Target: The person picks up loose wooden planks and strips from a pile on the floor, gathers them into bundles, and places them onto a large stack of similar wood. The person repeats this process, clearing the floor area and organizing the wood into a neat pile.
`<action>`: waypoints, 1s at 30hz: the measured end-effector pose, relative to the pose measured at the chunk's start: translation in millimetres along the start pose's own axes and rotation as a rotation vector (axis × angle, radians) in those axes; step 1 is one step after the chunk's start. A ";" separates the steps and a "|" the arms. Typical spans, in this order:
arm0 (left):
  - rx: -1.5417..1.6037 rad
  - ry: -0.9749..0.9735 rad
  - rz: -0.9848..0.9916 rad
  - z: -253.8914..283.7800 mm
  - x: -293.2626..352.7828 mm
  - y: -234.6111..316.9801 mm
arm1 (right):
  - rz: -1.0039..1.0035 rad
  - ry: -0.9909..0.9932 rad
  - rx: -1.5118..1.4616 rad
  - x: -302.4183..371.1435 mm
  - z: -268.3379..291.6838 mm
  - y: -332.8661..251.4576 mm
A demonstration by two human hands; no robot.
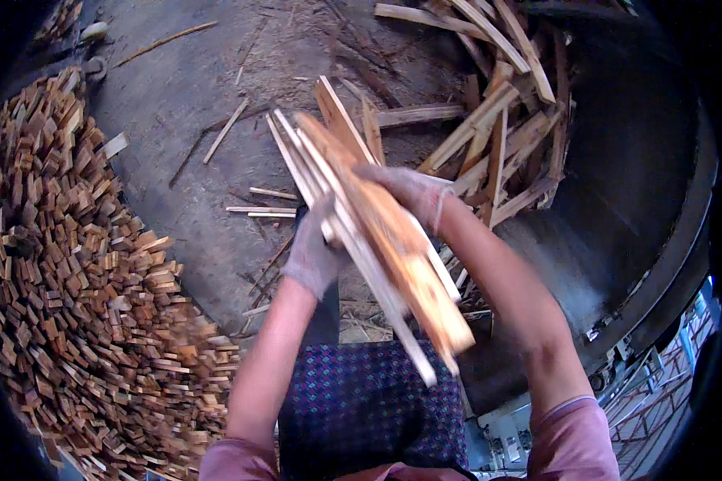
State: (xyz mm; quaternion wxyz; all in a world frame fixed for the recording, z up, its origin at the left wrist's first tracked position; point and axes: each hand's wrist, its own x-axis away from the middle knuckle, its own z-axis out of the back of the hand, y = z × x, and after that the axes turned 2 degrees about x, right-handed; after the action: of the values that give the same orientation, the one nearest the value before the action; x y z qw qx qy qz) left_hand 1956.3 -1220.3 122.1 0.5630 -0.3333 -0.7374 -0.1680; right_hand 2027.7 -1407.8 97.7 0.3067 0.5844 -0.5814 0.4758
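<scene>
While both my hands are on the wood, the bundle of wood strips (pixel 385 240) lies slantwise between them, its near ends over the patterned cloth (pixel 369 401) at my lap and its far ends toward the floor (pixel 176 80). My left hand (pixel 313 252), in a whitish glove, is closed along the bundle's left side; my right hand (pixel 405 188), gloved too, clasps it from the right, farther up. Blur hides exactly where each fingertip presses. At both ends the strips stand out unevenly.

I take the step in hand to be gathering these strips into one armful and squaring them up. To my judgement, the next move calls for firm, even pressure from both sides, so that no thin piece slides out, and for bringing the ends level.

To my left rises a dense stack of short cut wood (pixel 96 280); ahead to the right lies a loose heap of boards (pixel 497 152), tangled beside a dark curved surface (pixel 626 168).
</scene>
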 end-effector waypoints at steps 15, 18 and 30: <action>0.316 -0.312 -0.029 86.2 -42.4 84.0 | -0.103 -0.019 -0.279 -83.1 -84.1 -27.3; 0.200 -0.272 -0.018 96.0 -46.5 80.9 | -0.112 0.014 -0.275 -88.6 -87.4 -21.2; 0.173 -0.142 -0.243 106.8 16.5 -62.8 | -0.096 0.327 0.722 27.9 -103.6 11.3</action>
State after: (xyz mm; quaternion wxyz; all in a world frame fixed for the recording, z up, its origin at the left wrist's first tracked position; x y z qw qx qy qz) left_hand 1834.5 -1194.1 112.6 0.5116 -0.2030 -0.8219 -0.1468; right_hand 1992.4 -1325.7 158.1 0.1920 0.5975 -0.2923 0.7216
